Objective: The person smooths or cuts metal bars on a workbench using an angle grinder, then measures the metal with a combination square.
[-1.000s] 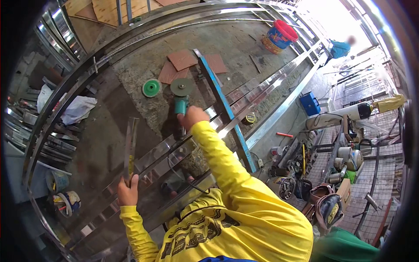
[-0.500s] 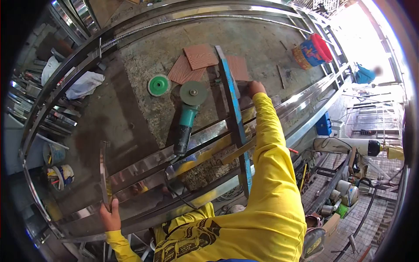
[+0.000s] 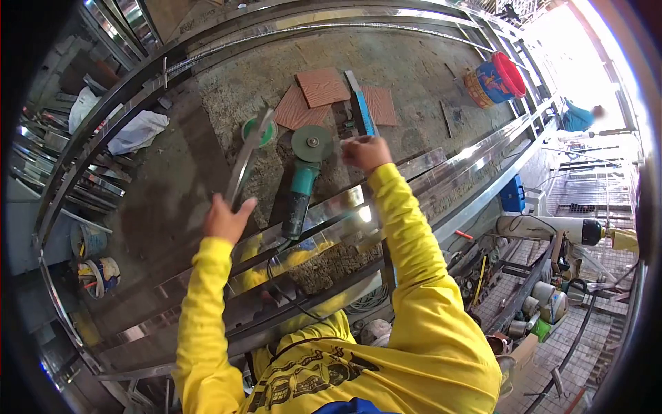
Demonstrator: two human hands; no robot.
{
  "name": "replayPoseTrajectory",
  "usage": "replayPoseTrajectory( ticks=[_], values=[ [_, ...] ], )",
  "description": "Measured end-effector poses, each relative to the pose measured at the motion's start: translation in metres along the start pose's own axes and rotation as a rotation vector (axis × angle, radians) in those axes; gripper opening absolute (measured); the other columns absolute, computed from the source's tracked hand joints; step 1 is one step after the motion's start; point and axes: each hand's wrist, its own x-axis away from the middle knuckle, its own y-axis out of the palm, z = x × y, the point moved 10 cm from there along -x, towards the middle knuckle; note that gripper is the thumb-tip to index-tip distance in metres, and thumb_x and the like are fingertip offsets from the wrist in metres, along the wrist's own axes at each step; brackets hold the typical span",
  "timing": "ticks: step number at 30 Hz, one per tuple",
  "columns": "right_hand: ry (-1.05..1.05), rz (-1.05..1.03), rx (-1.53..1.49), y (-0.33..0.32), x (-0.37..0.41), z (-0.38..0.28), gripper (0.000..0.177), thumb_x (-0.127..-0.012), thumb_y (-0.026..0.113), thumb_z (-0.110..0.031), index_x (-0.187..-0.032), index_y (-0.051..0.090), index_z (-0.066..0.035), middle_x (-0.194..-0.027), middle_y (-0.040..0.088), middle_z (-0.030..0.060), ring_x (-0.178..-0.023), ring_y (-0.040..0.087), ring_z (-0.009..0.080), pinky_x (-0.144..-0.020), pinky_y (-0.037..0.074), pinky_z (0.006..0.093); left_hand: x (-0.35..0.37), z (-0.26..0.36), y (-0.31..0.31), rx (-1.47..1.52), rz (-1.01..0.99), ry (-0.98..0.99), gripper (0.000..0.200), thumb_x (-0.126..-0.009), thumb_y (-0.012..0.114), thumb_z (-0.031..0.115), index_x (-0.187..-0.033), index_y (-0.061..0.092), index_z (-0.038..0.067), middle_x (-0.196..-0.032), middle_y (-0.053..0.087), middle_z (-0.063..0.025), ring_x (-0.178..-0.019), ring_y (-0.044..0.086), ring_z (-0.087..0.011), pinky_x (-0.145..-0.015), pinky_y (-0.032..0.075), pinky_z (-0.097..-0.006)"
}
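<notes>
My left hand [image 3: 227,219] grips the lower end of a narrow metal strip [image 3: 248,155], which tilts up across a green disc [image 3: 265,133]. My right hand [image 3: 367,152] has its fingers pinched together over a long metal bar with a blue face [image 3: 363,114]; what is in them, if anything, is too blurred to make out. Between my hands lies a teal angle grinder [image 3: 302,181] with its cutting disc up and its cord running toward me. Beyond it are several reddish-brown wood-grain boards [image 3: 324,87].
Shiny metal rails [image 3: 420,165] cross in front of me, part of a large curved frame [image 3: 52,207]. A red and blue bucket [image 3: 486,86] stands at the far right. A gas cylinder [image 3: 545,228] lies on the right. A white cloth [image 3: 138,134] and metal scraps lie left.
My left hand has moved up and right with the metal strip, swinging it over the green disc. My right hand has drawn left and a little nearer, across the blue-faced bar.
</notes>
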Motion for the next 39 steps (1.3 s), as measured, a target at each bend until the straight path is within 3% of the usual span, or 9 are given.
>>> replayPoseTrajectory(
  ticks=[2,5,7,23,26,30,32,35,39],
  values=[
    [0.089,-0.003,-0.116,0.012,-0.008,0.027,0.013,-0.090,0.074,-0.006,-0.088,0.066,0.006,-0.078,0.067,0.0120,-0.065,0.068,0.0238,-0.058,0.059,0.0357,-0.027,0.019,0.037,0.026,-0.177,-0.065,0.117,-0.076,0.072,0.077,-0.145,0.041,-0.013,-0.137,0.057,-0.0350,-0.130,0.055,-0.0470,-0.109,0.044,-0.0483],
    [0.150,-0.030,-0.100,0.004,-0.050,0.083,0.014,-0.091,0.073,-0.006,-0.084,0.065,0.003,-0.074,0.065,0.0118,-0.063,0.066,0.0247,-0.054,0.055,0.0363,-0.037,0.033,0.064,0.022,-0.145,-0.057,0.122,-0.075,0.071,0.079,-0.147,0.039,-0.014,-0.143,0.052,-0.0362,-0.132,0.053,-0.0476,-0.111,0.043,-0.0480],
    [0.383,0.119,-0.183,0.018,0.007,0.048,0.018,-0.091,0.073,-0.010,-0.082,0.065,0.002,-0.072,0.065,0.0121,-0.063,0.067,0.0258,-0.051,0.054,0.0371,-0.033,0.035,0.068,0.068,-0.167,-0.067,0.123,-0.075,0.071,0.080,-0.147,0.038,-0.014,-0.143,0.052,-0.0363,-0.133,0.052,-0.0475,-0.112,0.042,-0.0483],
    [0.410,-0.039,-0.019,0.012,-0.016,0.062,0.016,-0.090,0.073,-0.010,-0.082,0.064,0.001,-0.078,0.067,0.0129,-0.063,0.065,0.0244,-0.055,0.052,0.0360,-0.015,-0.016,0.064,0.027,-0.110,-0.091,0.109,-0.079,0.073,0.071,-0.145,0.043,-0.011,-0.138,0.056,-0.0355,-0.130,0.054,-0.0481,-0.111,0.043,-0.0493],
    [-0.428,-0.450,1.303,0.048,-0.013,0.026,0.010,-0.086,0.076,-0.011,-0.090,0.067,-0.007,-0.074,0.067,0.0053,-0.066,0.069,0.0210,-0.059,0.054,0.0350,-0.015,-0.016,0.060,0.011,-0.112,-0.101,0.100,-0.077,0.075,0.070,-0.135,0.052,-0.009,-0.128,0.062,-0.0354,-0.122,0.060,-0.0492,-0.104,0.047,-0.0509],
    [-0.459,-0.453,1.667,0.051,-0.042,0.053,0.021,-0.078,0.079,-0.025,-0.097,0.072,-0.017,-0.089,0.075,0.0109,-0.082,0.074,0.0339,-0.072,0.059,0.0470,-0.014,-0.020,0.064,0.082,-0.084,-0.059,0.093,-0.078,0.078,0.065,-0.128,0.055,-0.010,-0.126,0.062,-0.0369,-0.121,0.060,-0.0501,-0.103,0.047,-0.0511],
    [-0.383,-0.507,1.416,0.049,-0.059,0.068,0.019,-0.080,0.075,-0.024,-0.096,0.073,-0.014,-0.088,0.076,0.0087,-0.083,0.075,0.0293,-0.073,0.060,0.0434,-0.020,-0.034,0.075,-0.012,-0.110,-0.074,0.108,-0.079,0.076,0.067,-0.144,0.044,-0.014,-0.141,0.054,-0.0351,-0.132,0.052,-0.0481,-0.113,0.041,-0.0476],
    [0.042,-0.314,0.773,0.026,-0.082,0.090,0.014,-0.084,0.073,-0.022,-0.091,0.072,-0.010,-0.083,0.074,0.0073,-0.074,0.075,0.0235,-0.064,0.059,0.0396,-0.021,-0.037,0.076,-0.065,-0.123,-0.081,0.108,-0.081,0.074,0.068,-0.146,0.042,-0.013,-0.144,0.052,-0.0342,-0.136,0.050,-0.0468,-0.115,0.039,-0.0473],
    [0.262,-0.130,0.161,0.018,-0.026,0.044,0.016,-0.088,0.068,-0.018,-0.084,0.068,-0.003,-0.074,0.068,0.0087,-0.061,0.069,0.0231,-0.054,0.057,0.0387,-0.015,-0.045,0.057,-0.104,-0.117,-0.074,0.107,-0.083,0.071,0.067,-0.148,0.040,-0.012,-0.145,0.051,-0.0345,-0.137,0.049,-0.0467,-0.116,0.038,-0.0474]
  ],
)
